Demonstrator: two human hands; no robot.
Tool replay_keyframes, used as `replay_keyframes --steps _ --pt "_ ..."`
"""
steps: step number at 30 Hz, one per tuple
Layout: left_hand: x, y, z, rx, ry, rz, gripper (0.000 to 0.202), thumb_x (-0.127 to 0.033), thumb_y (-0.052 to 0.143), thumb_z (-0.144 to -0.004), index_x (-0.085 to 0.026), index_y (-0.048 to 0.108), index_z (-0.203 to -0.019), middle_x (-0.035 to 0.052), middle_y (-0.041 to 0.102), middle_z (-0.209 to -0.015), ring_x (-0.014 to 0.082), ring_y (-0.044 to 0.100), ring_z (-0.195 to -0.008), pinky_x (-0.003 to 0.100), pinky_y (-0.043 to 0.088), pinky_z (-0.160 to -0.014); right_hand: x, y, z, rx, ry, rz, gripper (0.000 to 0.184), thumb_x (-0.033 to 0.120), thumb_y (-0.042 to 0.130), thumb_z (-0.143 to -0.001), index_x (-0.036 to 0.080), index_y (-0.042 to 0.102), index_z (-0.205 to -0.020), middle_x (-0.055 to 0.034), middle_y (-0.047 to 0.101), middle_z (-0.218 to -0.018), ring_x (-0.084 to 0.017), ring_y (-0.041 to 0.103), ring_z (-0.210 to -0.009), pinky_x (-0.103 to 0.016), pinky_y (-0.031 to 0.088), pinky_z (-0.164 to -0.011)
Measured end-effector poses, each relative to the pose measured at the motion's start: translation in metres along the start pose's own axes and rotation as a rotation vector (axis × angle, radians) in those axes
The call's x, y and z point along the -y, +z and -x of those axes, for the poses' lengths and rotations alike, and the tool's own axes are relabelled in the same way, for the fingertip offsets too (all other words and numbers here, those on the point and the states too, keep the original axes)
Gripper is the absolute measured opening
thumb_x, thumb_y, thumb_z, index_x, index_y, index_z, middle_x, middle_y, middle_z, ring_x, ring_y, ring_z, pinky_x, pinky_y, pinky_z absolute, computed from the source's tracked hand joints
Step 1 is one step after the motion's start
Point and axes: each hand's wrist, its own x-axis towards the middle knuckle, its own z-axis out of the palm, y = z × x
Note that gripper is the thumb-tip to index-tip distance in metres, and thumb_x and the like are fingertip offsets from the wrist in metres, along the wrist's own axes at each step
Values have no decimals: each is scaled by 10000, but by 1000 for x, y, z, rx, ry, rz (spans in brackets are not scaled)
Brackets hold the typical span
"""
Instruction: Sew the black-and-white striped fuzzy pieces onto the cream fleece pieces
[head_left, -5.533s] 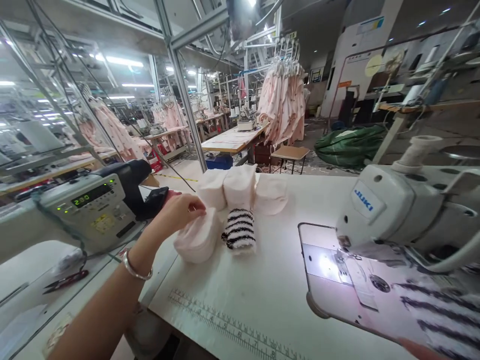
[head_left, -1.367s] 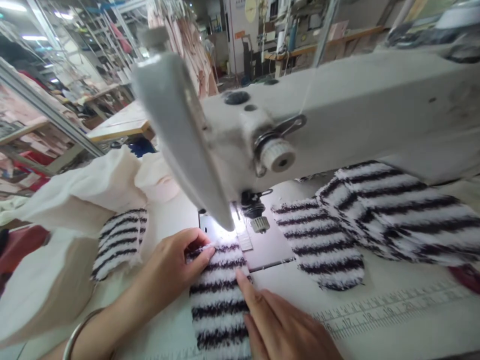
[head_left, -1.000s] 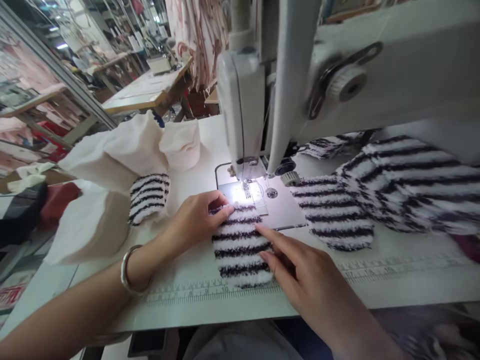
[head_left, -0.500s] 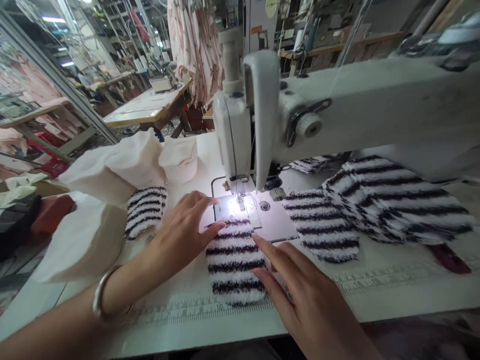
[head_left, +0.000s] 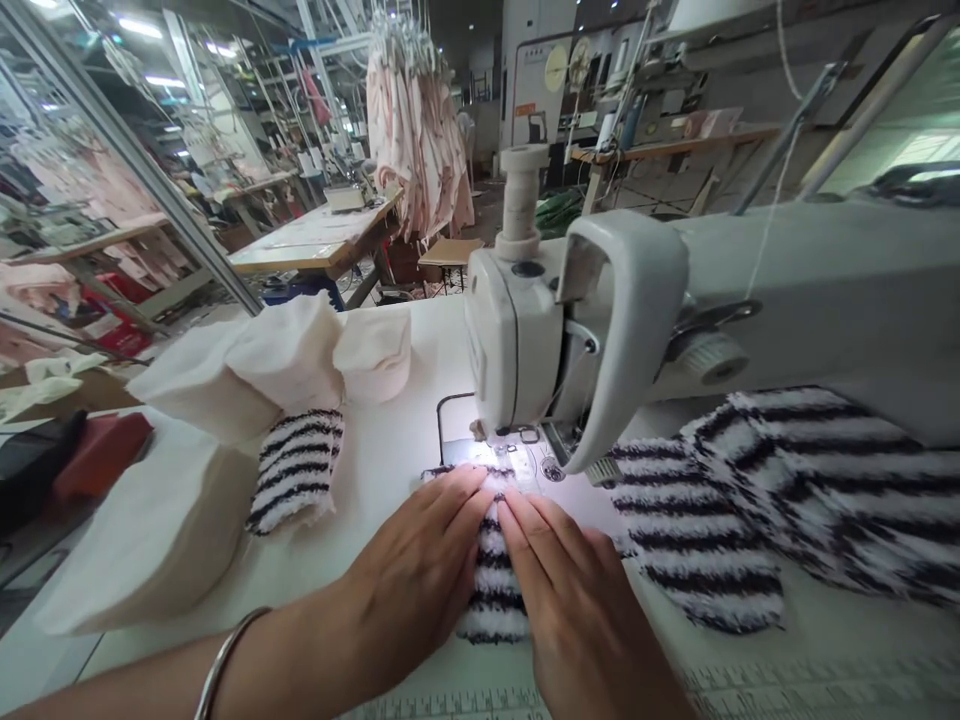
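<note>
A small black-and-white striped fuzzy piece (head_left: pixel 491 580) lies on the white sewing table (head_left: pixel 390 460), its far end under the head of the white sewing machine (head_left: pixel 570 330) at the lit needle area (head_left: pixel 510 455). My left hand (head_left: pixel 424 565) lies flat on the piece's left side, fingers stretched out toward the needle. My right hand (head_left: pixel 570 590) lies flat on its right side, fingers extended and close together. Both hands press the piece to the table; most of it is hidden under them.
A stack of striped pieces (head_left: pixel 296 480) and piles of cream fabric pieces (head_left: pixel 247 375) sit to the left. More striped pieces (head_left: pixel 757 510) lie under the machine arm at right. A ruler strip (head_left: pixel 750 675) runs along the table's near edge. Pink garments (head_left: pixel 416 120) hang behind.
Both hands have closed in over the striped piece and slid it forward under the machine head; the view has dropped lower and closer to the table.
</note>
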Motion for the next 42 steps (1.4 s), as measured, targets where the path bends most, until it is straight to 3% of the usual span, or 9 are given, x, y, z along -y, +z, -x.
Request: replay_keyframes --steps 4,14,19,22,25,29,32,42 --pt "5 1 -4 -33 14 1 438 -49 419 -857 -42 428 -1295 225 526 -1317 306 493 -1252 500 496 -1010 0 3 -8 -54 52 -8 472 11 259 -883 74 627 -1172 -79 648 -1213 -217 548 -1130 -393 351 -926" --pt "9 1 -4 -9 42 10 414 -83 418 -899 -32 433 -1310 220 503 -1336 305 465 -1270 505 454 -1045 -12 -3 -9 18 -1 -78 534 -25 255 -831 109 593 -1221 -40 609 -1271 -209 491 -1202 -376 429 -927" --pt "13 -27 -7 60 116 168 297 -143 473 -942 -123 535 -1232 114 579 -1274 189 510 -1225 338 442 -1070 -31 -31 9 108 -67 -219 566 -43 259 -806 112 529 -1278 -33 577 -1295 -118 433 -1252 -277 396 -1026" --pt "13 -41 -6 137 176 252 258 -113 455 -947 -143 602 -1156 85 633 -1208 146 560 -1168 264 463 -1033 -20 -40 29 83 -118 -133 536 13 319 -841 130 484 -1338 -33 537 -1347 -166 394 -1290 -297 387 -1016" --pt "13 -41 -3 212 245 283 273 -80 436 -940 -117 623 -1135 107 636 -1216 160 554 -1190 277 441 -1059 5 -32 45 54 -103 -28 444 105 387 -888 153 528 -1306 -45 566 -1324 -228 460 -1229 -349 407 -942" --pt "15 -34 1 235 278 250 268 -97 438 -943 -97 619 -1141 131 631 -1241 185 531 -1233 315 407 -1097 28 -14 49 -35 -17 27 376 121 349 -927 152 619 -1187 -51 639 -1227 -223 538 -1137 -351 407 -866" --pt "19 -30 0 226 246 255 262 -94 464 -930 -113 619 -1141 126 624 -1252 185 539 -1227 324 428 -1083 27 -8 43 -58 11 12 420 121 279 -946 156 640 -1157 -56 650 -1208 -221 549 -1128 -356 406 -861" --pt "42 -20 -13 138 152 256 281 -128 466 -935 -162 607 -1175 126 621 -1244 210 579 -1179 373 495 -1009 13 -3 9 24 35 -16 510 -17 306 -827 149 599 -1210 -68 607 -1270 -235 489 -1208 -387 383 -941"
